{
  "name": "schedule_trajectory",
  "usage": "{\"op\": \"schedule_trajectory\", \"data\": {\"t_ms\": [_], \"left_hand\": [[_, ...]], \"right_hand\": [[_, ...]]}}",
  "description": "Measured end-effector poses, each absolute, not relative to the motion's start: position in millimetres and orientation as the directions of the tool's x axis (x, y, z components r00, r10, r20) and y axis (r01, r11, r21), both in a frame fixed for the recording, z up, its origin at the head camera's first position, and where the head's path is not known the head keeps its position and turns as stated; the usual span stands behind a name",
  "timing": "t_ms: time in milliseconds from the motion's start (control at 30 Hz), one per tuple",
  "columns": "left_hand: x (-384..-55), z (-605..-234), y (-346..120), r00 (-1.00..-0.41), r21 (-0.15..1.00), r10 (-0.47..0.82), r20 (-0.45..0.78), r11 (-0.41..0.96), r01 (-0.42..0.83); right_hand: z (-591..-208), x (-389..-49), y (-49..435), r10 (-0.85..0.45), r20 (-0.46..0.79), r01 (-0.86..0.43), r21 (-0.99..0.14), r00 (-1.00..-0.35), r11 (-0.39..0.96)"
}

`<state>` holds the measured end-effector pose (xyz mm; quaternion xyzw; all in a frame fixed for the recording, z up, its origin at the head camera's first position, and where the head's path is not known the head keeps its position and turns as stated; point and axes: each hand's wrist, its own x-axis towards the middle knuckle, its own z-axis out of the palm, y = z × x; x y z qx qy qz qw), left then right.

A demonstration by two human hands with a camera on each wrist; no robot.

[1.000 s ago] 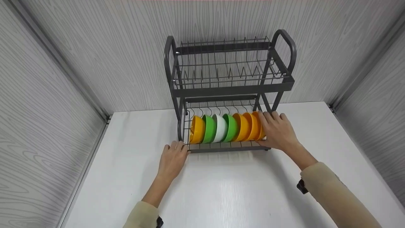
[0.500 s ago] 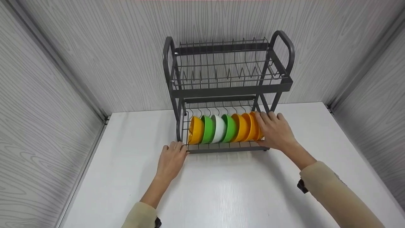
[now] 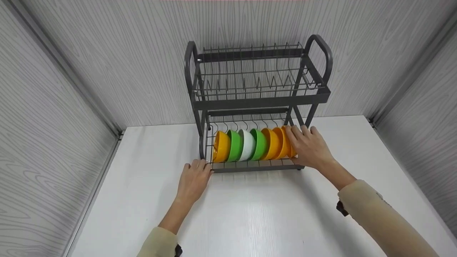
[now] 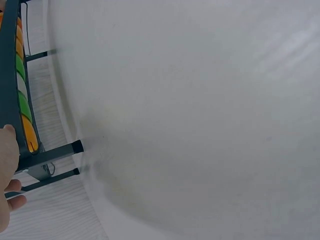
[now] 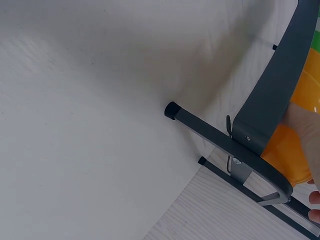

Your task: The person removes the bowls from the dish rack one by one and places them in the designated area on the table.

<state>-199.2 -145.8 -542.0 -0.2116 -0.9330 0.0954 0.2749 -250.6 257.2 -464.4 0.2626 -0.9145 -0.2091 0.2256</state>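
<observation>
A dark two-tier dish rack (image 3: 262, 104) stands against the back wall. Bowls line its lower tier on edge: an orange bowl (image 3: 222, 147) at the left, a green bowl (image 3: 234, 146), a white bowl (image 3: 247, 145), another green bowl (image 3: 259, 145), then 3 orange ones at the right. My right hand (image 3: 311, 149) grips the rightmost orange bowl (image 5: 285, 155), thumb low at the front and fingers along its top; they partly hide it. With my left hand (image 3: 194, 180) I hold the rack's front left corner, the thumb on its front bar (image 4: 9, 85).
The rack's upper tier (image 3: 257, 73) holds only wire dividers. White tabletop (image 3: 246, 214) spreads in front and to both sides. Grey wood-patterned panels rise at the left (image 3: 43, 142), back and right (image 3: 425, 117).
My right hand has shifted slightly left, its fingers further over the rightmost orange bowl. The left hand keeps its place on the rack, and the view has moved a little.
</observation>
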Motion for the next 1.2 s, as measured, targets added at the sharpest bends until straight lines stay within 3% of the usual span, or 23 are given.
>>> {"op": "schedule_trajectory", "data": {"t_ms": [1200], "left_hand": [[-199.3, -542.1, -145.5, -0.760, -0.276, 0.442, 0.477, 0.896, 0.348]], "right_hand": [[-456.8, -248.6, 248.7, -0.588, 0.293, -0.378, 0.539, -0.754, 0.753]]}}
